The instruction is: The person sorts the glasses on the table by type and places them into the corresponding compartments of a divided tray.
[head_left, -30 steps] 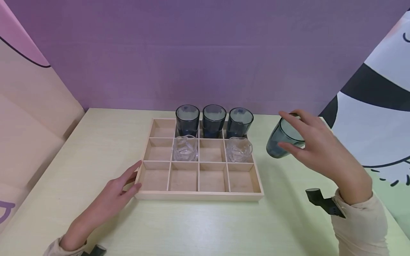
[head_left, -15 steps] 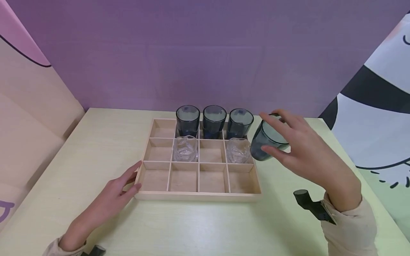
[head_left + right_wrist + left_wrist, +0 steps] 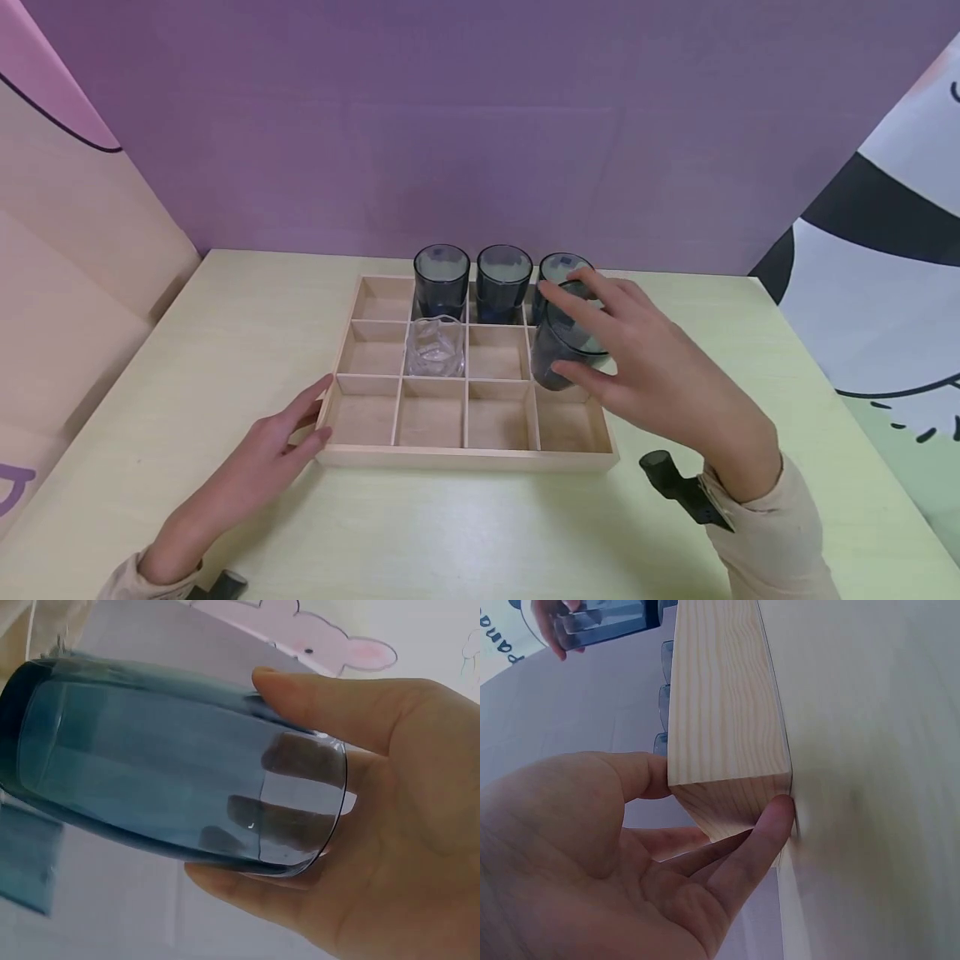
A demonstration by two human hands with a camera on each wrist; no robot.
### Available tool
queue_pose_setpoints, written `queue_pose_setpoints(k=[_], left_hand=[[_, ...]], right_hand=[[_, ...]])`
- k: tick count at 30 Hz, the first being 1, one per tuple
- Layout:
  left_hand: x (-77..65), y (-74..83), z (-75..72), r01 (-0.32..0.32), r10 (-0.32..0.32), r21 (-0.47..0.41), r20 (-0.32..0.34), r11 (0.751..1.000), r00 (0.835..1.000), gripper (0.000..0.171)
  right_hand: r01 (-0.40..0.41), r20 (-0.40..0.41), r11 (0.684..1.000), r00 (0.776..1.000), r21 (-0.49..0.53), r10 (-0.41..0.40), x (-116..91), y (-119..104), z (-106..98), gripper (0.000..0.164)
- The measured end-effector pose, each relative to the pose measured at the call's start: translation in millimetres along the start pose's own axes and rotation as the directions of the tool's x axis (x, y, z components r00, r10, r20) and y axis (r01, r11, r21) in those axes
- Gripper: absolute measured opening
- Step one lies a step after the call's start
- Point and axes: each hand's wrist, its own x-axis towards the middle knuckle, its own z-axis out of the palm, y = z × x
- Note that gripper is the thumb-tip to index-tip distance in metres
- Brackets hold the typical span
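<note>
In the head view, my right hand (image 3: 652, 367) holds a tilted blue-grey drinking glass (image 3: 558, 358) near its rim, thumb on one side and fingers on the other. The glass hangs over the right side of the divided wooden tray (image 3: 465, 458), overlapping the middle-right compartment. The right wrist view shows the held glass (image 3: 165, 765) from the side. My left hand (image 3: 258, 467) touches the tray's left wall near the front corner; in the left wrist view, the thumb and fingertips press against the wooden corner (image 3: 724, 697).
Blue-grey glasses, the left one (image 3: 441, 283), the middle one (image 3: 504, 283) and a partly hidden right one (image 3: 558, 265), stand in the tray's back row. A clear glass (image 3: 435, 350) sits in the middle row. A purple backdrop (image 3: 480, 125) rises behind the table (image 3: 247, 333).
My right hand has carried the blue-grey glass leftward from beside the tray to over its right side. The clear glass on the middle right is now covered from view. My left hand stays put.
</note>
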Motion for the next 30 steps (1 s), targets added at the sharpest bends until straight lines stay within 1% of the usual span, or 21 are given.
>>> queue_pose_setpoints(k=[3, 5, 7, 10, 13, 19, 25, 30], left_hand=[[0.5, 0.3, 0.1, -0.003, 0.003, 0.004, -0.003, 1.000, 1.000, 0.061], [0.7, -0.4, 0.6, -0.007, 0.007, 0.006, -0.006, 1.000, 1.000, 0.061], [0.7, -1.4, 1.1, -0.015, 0.015, 0.008, -0.010, 1.000, 1.000, 0.061], [0.6, -2.7, 1.5, -0.025, 0.025, 0.008, -0.013, 1.000, 1.000, 0.060], [0.3, -3.8, 1.5, -0.031, 0.032, 0.011, -0.014, 0.999, 0.999, 0.060], [-1.9, -5.0, 1.6, -0.031, 0.032, 0.025, -0.019, 0.999, 0.999, 0.061], [-5.2, -6.1, 2.0, -0.030, 0.031, 0.029, -0.027, 0.999, 0.999, 0.060], [-2.1, -3.9, 2.9, -0.040, 0.040, 0.009, -0.018, 0.999, 0.999, 0.060]], right_hand=[[0.007, 0.051, 1.000, 0.999, 0.018, -0.008, 5, -4, 11, 0.076], [-0.001, 0.099, 0.999, 0.995, 0.033, -0.003, 8, -7, 16, 0.075], [-0.004, 0.131, 0.999, 0.991, 0.053, -0.003, 10, -10, 21, 0.075], [0.005, 0.144, 0.997, 0.990, 0.078, -0.016, 10, -12, 25, 0.075], [0.031, 0.135, 0.995, 0.990, 0.095, -0.044, 10, -14, 30, 0.076], [0.063, 0.142, 0.992, 0.987, 0.111, -0.079, 12, -16, 39, 0.076], [0.062, 0.199, 0.991, 0.976, 0.122, -0.086, 15, -15, 50, 0.072], [0.047, 0.226, 0.992, 0.971, 0.119, -0.073, 16, -12, 58, 0.072]])
